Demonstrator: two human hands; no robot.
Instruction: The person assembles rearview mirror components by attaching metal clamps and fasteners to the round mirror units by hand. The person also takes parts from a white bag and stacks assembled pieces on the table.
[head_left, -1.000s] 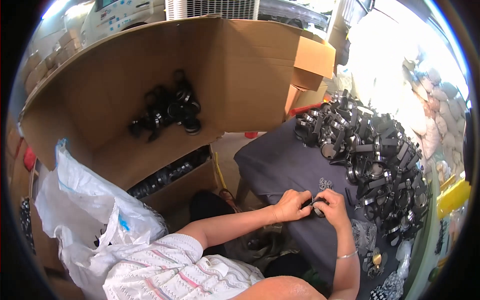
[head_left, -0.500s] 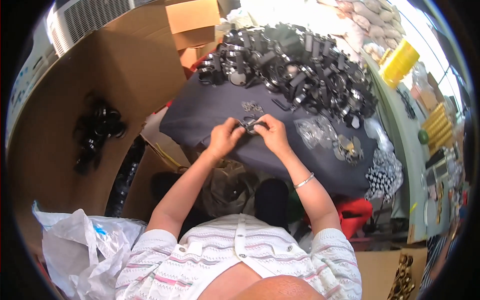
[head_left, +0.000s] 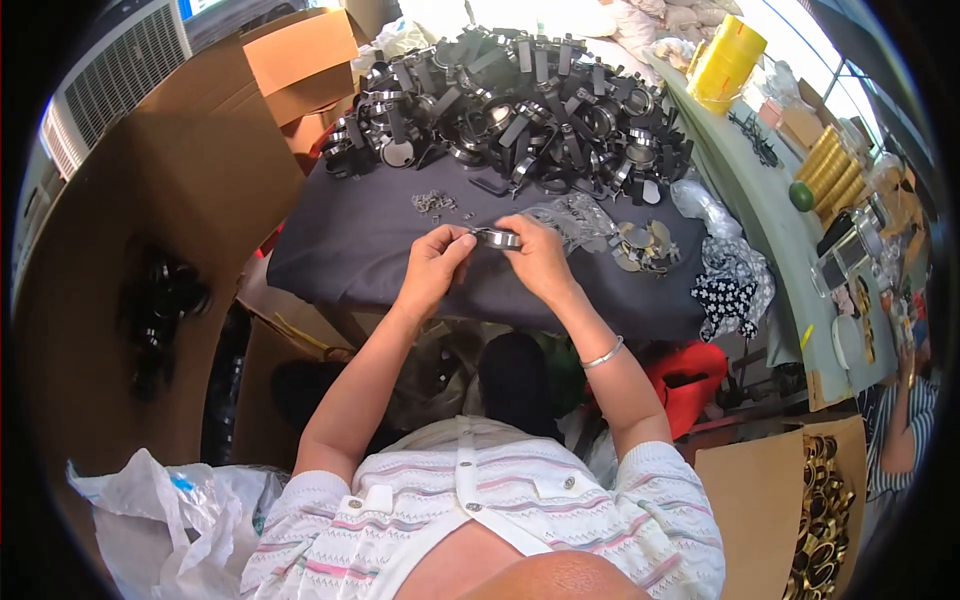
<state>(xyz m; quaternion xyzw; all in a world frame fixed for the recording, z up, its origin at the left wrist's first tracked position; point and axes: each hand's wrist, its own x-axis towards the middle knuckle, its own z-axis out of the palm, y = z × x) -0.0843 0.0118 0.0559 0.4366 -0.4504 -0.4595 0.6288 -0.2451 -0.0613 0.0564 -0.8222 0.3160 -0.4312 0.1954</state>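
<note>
Dark grey cloth point(head_left: 350, 240) is spreading beneath our two hands, and from the head view we are looking straight down at them. We are holding a silver metal ring point(head_left: 499, 240) with a dark left end between them, just above the near part of the cloth. Our left hand point(head_left: 438, 262) is pinching narrowly at the ring's left end, thumb close to the fingers. Our right hand point(head_left: 537, 255) is gripping its right side, also narrow; we cannot tell how the fingers behind it are curling. A silver bracelet point(head_left: 604, 352) is circling our right wrist.

Just beyond the left hand, we are seeing a small heap of metal bits point(head_left: 433, 202). Just past the right hand, a clear plastic bag point(head_left: 580, 218) is lying crumpled, and flat metal discs point(head_left: 645, 248) are sitting loosely to its right. Farther ahead of both hands, a big pile of black and silver rings point(head_left: 520, 110) is covering the far side of the cloth.

Well to the left of our hands, a cardboard box point(head_left: 230, 130) is standing with dark pieces point(head_left: 165, 310) inside. Well to the right and nearer us, another box point(head_left: 750, 490) is holding gold rings point(head_left: 825, 510).
</note>
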